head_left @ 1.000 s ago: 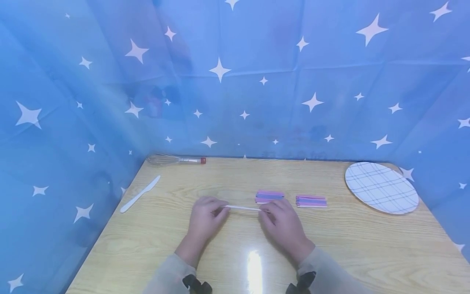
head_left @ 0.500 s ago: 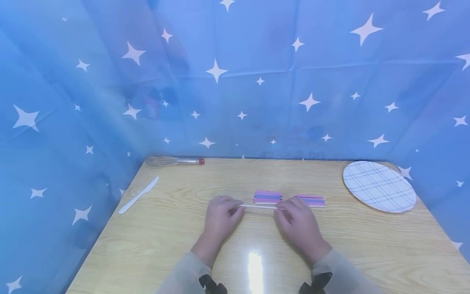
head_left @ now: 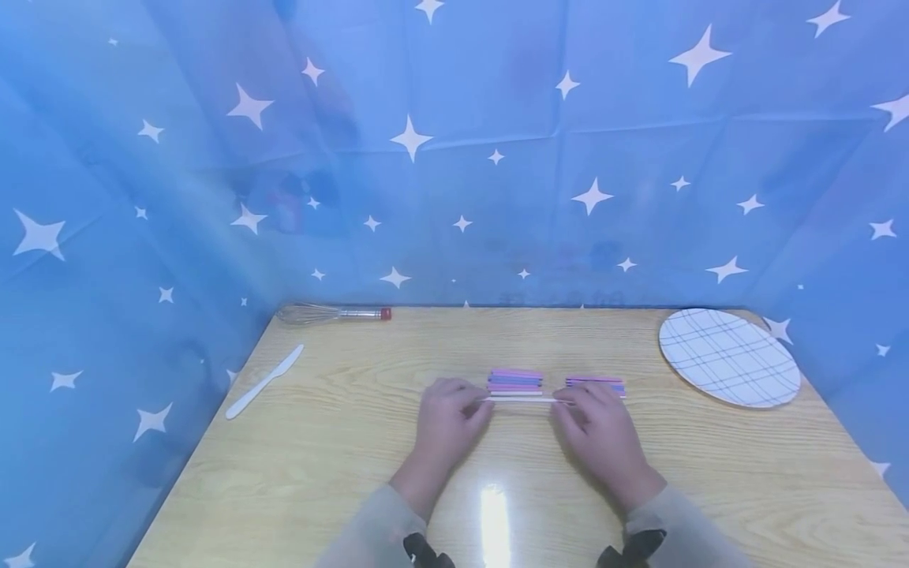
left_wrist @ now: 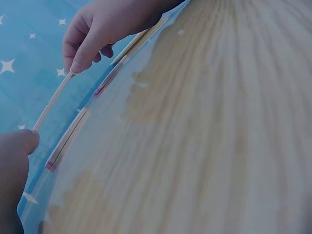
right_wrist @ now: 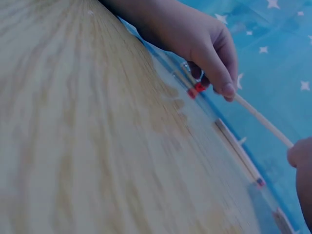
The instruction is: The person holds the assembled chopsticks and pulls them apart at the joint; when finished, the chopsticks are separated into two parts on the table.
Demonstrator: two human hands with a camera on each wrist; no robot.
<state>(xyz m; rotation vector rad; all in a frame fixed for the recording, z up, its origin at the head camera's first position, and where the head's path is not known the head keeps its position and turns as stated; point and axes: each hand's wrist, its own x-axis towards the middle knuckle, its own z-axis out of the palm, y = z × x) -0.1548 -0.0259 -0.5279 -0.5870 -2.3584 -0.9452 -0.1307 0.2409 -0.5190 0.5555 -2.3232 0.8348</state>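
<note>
A thin white stick (head_left: 521, 399) is held level between both hands, one end in each. My left hand (head_left: 449, 418) pinches its left end between thumb and fingers, and my right hand (head_left: 600, 422) pinches the right end. In the left wrist view the pale stick (left_wrist: 52, 101) runs in the air above the tabletop. Just behind it lies a row of pink, purple and white sticks (head_left: 514, 381). A second such row (head_left: 596, 384), partly covered by the right hand's fingers, lies to the right of the first.
At the back left lies a whisk (head_left: 330, 314) with a red end. Nearer the left edge is a white knife (head_left: 264, 382). A white checked plate (head_left: 730, 359) sits at the far right. A blue starry curtain (head_left: 497, 197) closes off the wooden table (head_left: 341, 450) behind.
Both hands have moved right together with the white stick between them, from left of the first row to just in front of it. The view has shifted slightly.
</note>
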